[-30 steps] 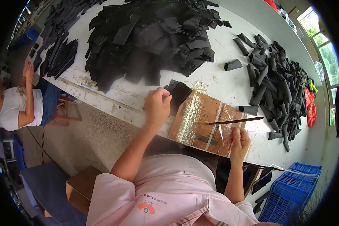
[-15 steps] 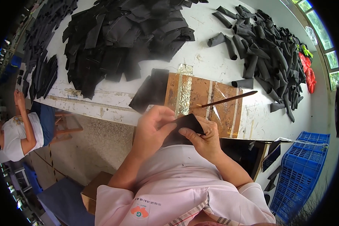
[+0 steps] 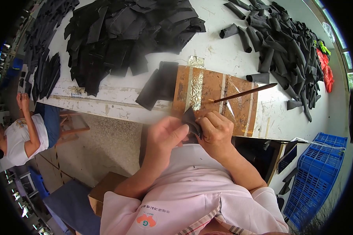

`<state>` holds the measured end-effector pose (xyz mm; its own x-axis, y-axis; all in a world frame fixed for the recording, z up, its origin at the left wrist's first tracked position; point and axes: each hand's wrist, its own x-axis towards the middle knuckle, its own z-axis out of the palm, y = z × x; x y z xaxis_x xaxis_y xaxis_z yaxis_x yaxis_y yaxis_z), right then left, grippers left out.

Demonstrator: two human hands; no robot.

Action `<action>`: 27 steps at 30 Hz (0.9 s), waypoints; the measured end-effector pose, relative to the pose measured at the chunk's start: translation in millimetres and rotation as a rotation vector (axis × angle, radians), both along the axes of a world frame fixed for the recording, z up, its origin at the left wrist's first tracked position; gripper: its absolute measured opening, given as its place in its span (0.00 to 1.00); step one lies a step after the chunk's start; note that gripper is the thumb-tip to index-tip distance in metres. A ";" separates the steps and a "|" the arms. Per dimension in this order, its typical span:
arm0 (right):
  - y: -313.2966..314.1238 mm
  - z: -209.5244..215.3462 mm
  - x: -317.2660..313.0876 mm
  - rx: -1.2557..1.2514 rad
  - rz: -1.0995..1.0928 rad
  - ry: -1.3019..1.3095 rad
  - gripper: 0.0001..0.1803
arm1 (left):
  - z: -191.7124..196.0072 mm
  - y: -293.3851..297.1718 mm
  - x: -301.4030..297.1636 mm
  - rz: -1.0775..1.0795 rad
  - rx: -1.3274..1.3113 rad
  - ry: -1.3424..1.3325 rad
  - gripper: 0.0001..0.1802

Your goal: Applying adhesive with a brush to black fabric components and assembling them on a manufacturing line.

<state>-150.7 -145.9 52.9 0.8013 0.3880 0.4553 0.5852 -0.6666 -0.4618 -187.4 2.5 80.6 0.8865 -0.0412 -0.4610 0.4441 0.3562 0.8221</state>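
Both hands are at the table's front edge, close together, on a small black piece of sheet material. My right hand pinches it with curled fingers. The piece is bent and folded between the hands, one corner pointing up. My left hand, slightly blurred, has its thumb against the other side; its fingertips are partly hidden. Just beyond lies a brown board with strips of shiny tape. A thin brown brush rests across it. Left of the board lie two flat black pieces, overlapping.
A large heap of flat black pieces covers the far table. Rolled black tubes pile up at right, beside a red bag. Blue crates stand at lower right. Another person sits at far left.
The black piece has gone from spread flat to folded and bent between my hands. My right fingers have curled over it. The view has shifted slightly.
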 end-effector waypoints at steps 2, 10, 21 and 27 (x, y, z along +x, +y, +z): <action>-1.9 -2.2 0.7 -0.033 0.022 -0.042 0.09 | 0.0 -1.2 2.9 0.016 -0.009 0.032 0.08; -2.6 -1.7 -2.5 -0.148 0.042 -0.113 0.10 | -14.5 -4.1 3.3 0.141 0.236 -0.092 0.03; -20.2 1.3 -9.8 -0.170 -0.009 -0.101 0.16 | -14.4 -21.4 4.6 0.107 0.360 -0.294 0.03; -13.4 0.3 -7.6 -0.005 0.075 0.179 0.13 | -6.9 -3.2 11.6 0.035 0.242 -0.157 0.02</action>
<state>-158.3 -159.2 53.2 0.8380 0.4520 0.3056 0.5421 -0.6267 -0.5597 -175.8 -0.7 73.7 0.9468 0.0847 -0.3106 0.2955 0.1539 0.9429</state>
